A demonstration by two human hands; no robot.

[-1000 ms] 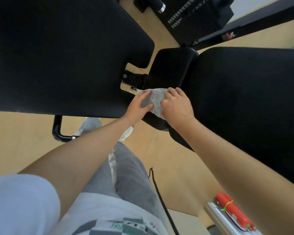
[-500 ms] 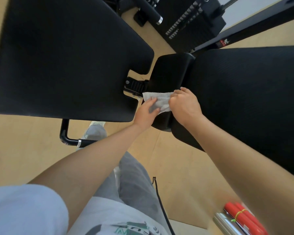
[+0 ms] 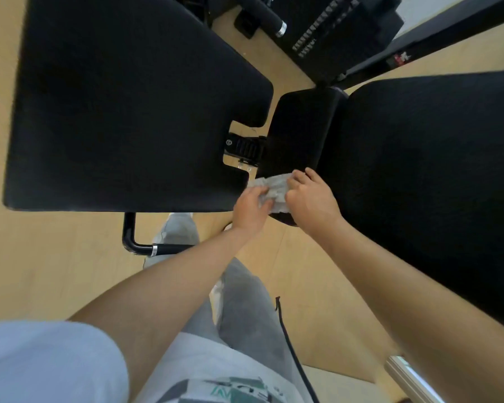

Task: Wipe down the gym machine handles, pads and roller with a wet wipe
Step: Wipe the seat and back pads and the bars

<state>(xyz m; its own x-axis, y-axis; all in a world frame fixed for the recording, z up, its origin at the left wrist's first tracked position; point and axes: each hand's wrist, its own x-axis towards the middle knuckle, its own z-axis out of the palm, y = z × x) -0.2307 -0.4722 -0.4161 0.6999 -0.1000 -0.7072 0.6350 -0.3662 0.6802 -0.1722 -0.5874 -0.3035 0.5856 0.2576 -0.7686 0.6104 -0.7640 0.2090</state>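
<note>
Big pad [image 3: 122, 112], 10 o'clock: black, matt, fine-grained covering
Side pad [image 3: 434, 184], 3 o'clock: same matt black, faint woven texture
Wipe [image 3: 275, 186], centre: white, crumpled, soft fibrous cloth
Knob [image 3: 243, 145], 12 o'clock of wipe: black ribbed plastic
Handle [image 3: 129, 234], 8 o'clock: glossy black metal tube, chrome ring
Roller [image 3: 264, 13], 12 o'clock: matt black, shiny metal end cap
Floor [image 3: 56, 271]: pale wood, smooth, low sheen
Trousers [image 3: 245, 309], 6 o'clock: grey cloth

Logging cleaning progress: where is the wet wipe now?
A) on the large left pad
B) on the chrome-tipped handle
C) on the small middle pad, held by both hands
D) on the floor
C: the left hand and right hand hold the wet wipe on the small middle pad's near end.
</note>
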